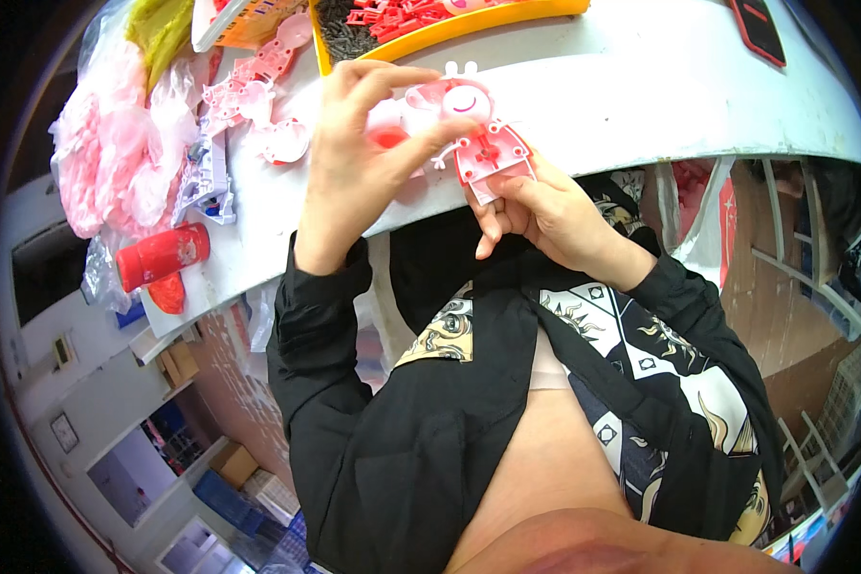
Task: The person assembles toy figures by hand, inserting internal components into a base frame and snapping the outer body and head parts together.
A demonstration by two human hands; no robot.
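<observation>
Both hands, left hand [354, 153] and right hand [540, 215], gripping pink pig toy [474, 129] near yellow tray [430, 33].

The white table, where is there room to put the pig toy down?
The table is bare to the right of the pig toy, between the yellow tray and the near edge, up to the dark flat thing. The left is crowded: pink plastic pieces, pink bags, a red bottle. Both hands hold the toy.
</observation>
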